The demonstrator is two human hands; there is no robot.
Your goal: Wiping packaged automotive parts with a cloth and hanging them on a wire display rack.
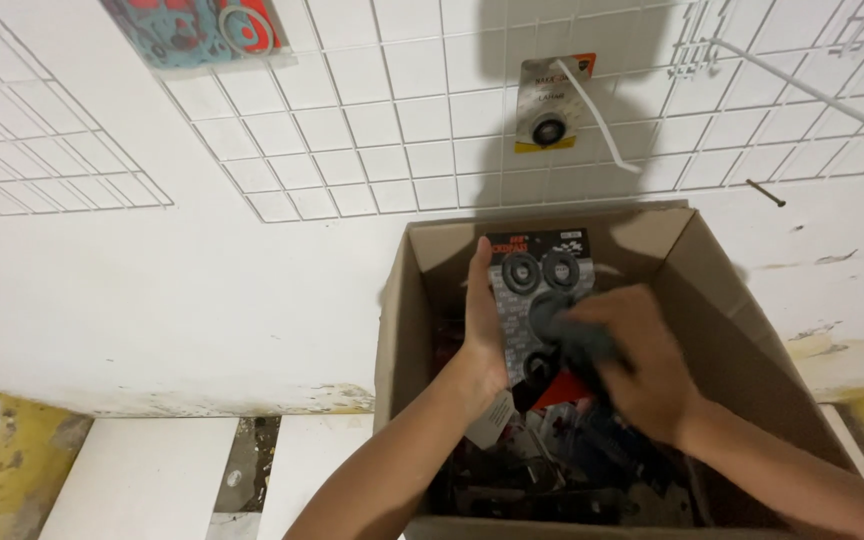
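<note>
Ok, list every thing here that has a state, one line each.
cardboard box: open, flaps up, filled with packaged parts
card pack of black rings: upright over the box, held at its left edge
left hand: fingers closed on the card pack
right hand: blurred, pressing a dark cloth on the card pack
hanging pack with a ring: hung on the wall grid
white hook: bare

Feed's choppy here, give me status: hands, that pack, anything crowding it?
Left hand grips blister pack by its edge. Right hand rubs dark cloth over its front. Both above open cardboard box full of packaged parts; nothing blocking.
</note>
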